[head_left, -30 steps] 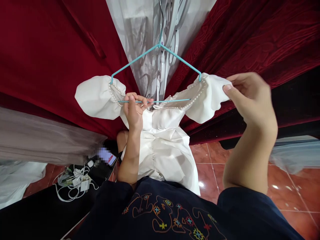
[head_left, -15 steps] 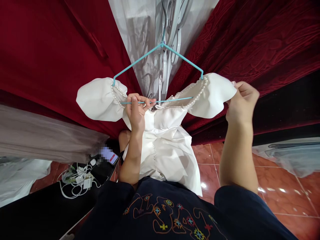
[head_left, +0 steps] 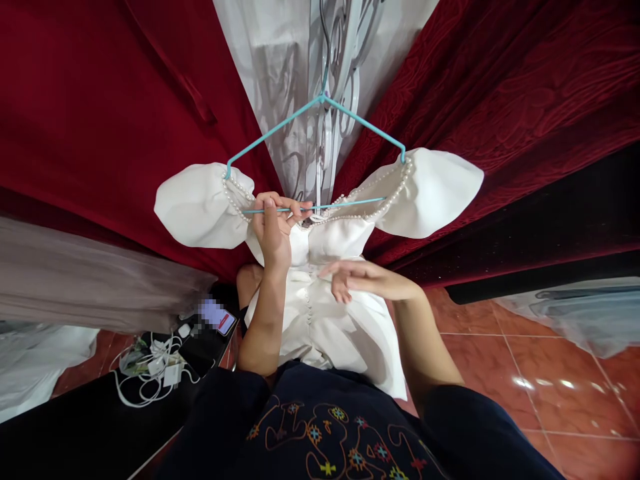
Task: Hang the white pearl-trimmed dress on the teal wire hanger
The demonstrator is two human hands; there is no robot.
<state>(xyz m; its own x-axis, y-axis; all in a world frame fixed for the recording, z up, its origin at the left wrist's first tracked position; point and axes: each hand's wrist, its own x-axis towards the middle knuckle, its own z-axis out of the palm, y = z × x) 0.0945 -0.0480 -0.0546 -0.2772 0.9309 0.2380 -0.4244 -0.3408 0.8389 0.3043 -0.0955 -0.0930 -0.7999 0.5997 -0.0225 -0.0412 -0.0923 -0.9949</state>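
A white dress with puffed sleeves and a pearl-beaded neckline hangs on a light blue hanger. My left hand is closed around the hanger's lower bar at the neckline. My right hand, holding nothing, is in front of the dress's waist, its fingers apart and partly curled. Whether its fingertips touch the fabric I cannot tell. The right puffed sleeve sticks out freely. A row of small buttons runs down the middle of the skirt, whose lower part is hidden by my shirt.
Dark red curtains flank a white ornate metal frame. At the left, a black table bears white cables and a phone. Pale tulle hangs at the right above the red tiled floor.
My right hand has let go of the right sleeve and moved left and down to the front of the waist. My left hand stays on the hanger bar.
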